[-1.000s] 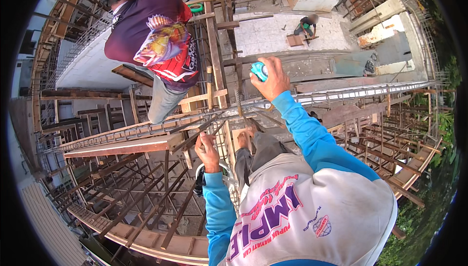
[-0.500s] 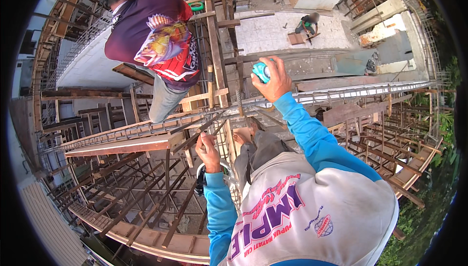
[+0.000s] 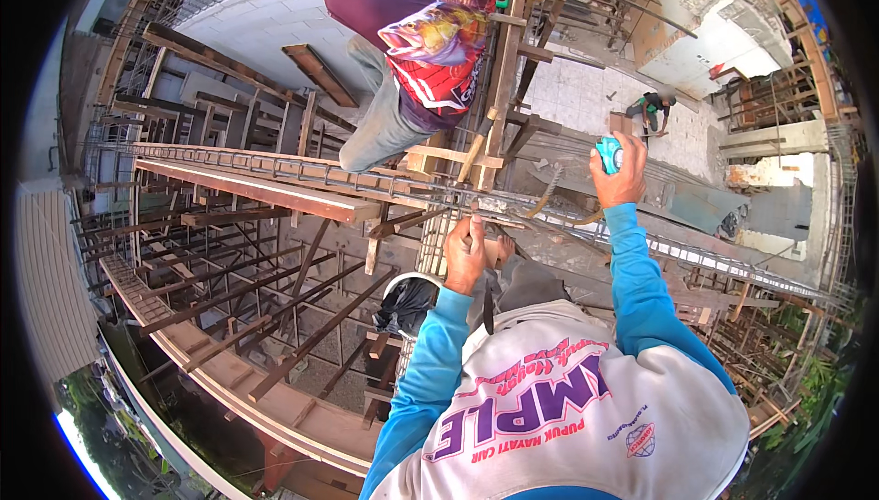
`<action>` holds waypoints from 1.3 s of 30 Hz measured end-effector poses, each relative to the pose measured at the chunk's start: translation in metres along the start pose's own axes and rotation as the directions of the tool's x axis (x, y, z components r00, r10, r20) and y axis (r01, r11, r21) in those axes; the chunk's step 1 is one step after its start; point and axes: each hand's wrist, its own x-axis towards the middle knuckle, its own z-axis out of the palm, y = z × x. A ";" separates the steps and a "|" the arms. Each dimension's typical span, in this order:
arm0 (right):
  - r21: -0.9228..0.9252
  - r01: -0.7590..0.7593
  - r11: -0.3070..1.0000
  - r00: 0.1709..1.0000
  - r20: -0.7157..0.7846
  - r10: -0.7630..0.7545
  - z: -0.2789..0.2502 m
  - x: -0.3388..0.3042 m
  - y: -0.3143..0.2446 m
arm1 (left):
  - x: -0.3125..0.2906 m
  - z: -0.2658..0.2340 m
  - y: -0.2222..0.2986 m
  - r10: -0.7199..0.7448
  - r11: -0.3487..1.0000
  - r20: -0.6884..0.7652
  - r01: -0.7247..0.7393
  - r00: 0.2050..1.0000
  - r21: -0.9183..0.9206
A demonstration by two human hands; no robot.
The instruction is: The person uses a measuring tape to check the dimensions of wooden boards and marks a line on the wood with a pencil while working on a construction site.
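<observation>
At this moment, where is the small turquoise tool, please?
In the head view, the small turquoise tool is right of centre, in the upper half, held in the right hand, just below the crouching co-worker in the picture.

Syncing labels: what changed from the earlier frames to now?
The view turned: the scene tilts clockwise, and left hand and right hand both sit farther right in frame. The co-worker in maroon appears farther right and higher, helmet now out of frame. More black plastic shows beside the left forearm. No grasp or release seen: right hand still holds the turquoise object; left hand's hold unclear.
</observation>
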 end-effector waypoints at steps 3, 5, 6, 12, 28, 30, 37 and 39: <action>0.031 0.015 0.999 1.000 -0.025 -0.014 0.002 -0.002 -0.004 | 0.000 -0.006 -0.002 0.022 0.999 0.013 -0.023 1.000 0.046; 0.023 0.037 0.999 0.998 -0.047 -0.036 0.001 -0.001 0.003 | 0.003 -0.004 0.005 0.031 0.995 0.040 -0.035 0.999 0.089; 0.023 0.034 0.999 0.998 -0.054 -0.033 0.001 -0.002 0.008 | 0.003 -0.004 0.009 0.037 0.995 0.063 -0.043 0.997 0.094; 0.012 0.020 1.000 0.997 -0.080 -0.019 0.002 0.005 0.010 | 0.007 0.006 0.008 0.155 0.987 -0.008 -0.154 0.988 0.038; -0.016 -0.040 0.999 0.996 -0.077 0.039 0.000 0.004 0.011 | 0.027 0.015 -0.012 0.506 0.862 -0.102 -0.507 0.856 0.014; -0.030 -0.050 0.998 0.996 -0.069 0.047 0.000 0.004 0.009 | 0.028 0.014 -0.008 0.524 0.850 -0.086 -0.526 0.848 -0.008; -0.057 -0.054 0.997 0.997 -0.052 0.051 0.002 0.005 0.007 | 0.030 0.012 -0.010 0.516 0.857 -0.052 -0.515 0.855 0.030; -0.063 -0.046 0.997 0.998 -0.053 0.042 0.003 0.005 0.007 | 0.030 0.012 -0.013 0.533 0.846 -0.047 -0.531 0.845 0.049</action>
